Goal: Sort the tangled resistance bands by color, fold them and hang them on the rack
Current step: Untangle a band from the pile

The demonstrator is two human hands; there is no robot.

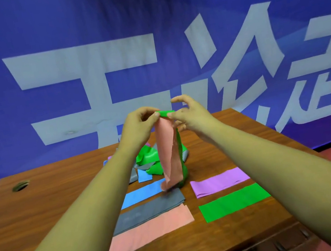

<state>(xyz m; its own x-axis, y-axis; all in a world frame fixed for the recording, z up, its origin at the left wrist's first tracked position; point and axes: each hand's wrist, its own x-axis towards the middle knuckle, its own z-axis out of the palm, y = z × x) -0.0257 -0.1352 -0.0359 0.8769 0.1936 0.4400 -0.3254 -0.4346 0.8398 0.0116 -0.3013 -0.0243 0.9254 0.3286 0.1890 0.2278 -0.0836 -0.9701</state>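
Blue banner (55, 34) with huge pale characters fills the background behind a brown wooden bench (43, 213). Five folded bands lie flat on the bench, one of each colour: a pink strip (150, 232), a grey strip (149, 212) and a blue strip (143, 193) in a left column, a green strip (233, 202) and a purple strip (218, 182) on the right. Behind them sits a tangled pile (146, 161) of green, blue and grey bands; the number in it cannot be told. Two bands hang above it, a pink band (166, 147) in front of a green band (179, 145), their lower ends reaching the bench. The left hand (136, 128) and the right hand (189, 114) each pinch the green band's top fold, thumb against fingers, a tight grip on either side. These bands look thin, limp and light, likely stretchy and clingy, so holding near an end seems best for peeling them apart. No rack is in view.
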